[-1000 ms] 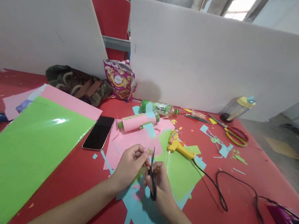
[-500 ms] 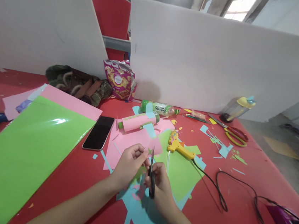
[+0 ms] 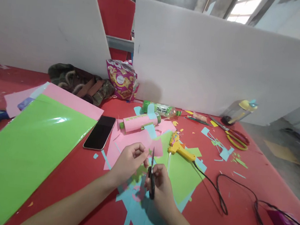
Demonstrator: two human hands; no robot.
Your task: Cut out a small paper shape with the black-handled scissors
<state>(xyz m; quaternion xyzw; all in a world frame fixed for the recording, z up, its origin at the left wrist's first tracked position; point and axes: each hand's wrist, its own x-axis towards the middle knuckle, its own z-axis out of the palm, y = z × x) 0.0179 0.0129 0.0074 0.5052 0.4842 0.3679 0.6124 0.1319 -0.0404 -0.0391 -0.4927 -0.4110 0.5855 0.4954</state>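
Scissors (image 3: 152, 186) in the right hand (image 3: 161, 181), fingers curled round the black handles, blades pointing to the far side! Just to the left, the left hand (image 3: 131, 160) has thumb and forefinger pinched together on a small paper piece (image 3: 150, 151), green showing right beside the blades; whether they touch it, we cannot tell! Blue paper (image 3: 151, 223) lies below on the red counter (image 3: 209, 212). Yellow glue gun (image 3: 184, 152) to the right, phone (image 3: 99, 133) left, pink-wrapped cylinder (image 3: 135, 123) farther off!
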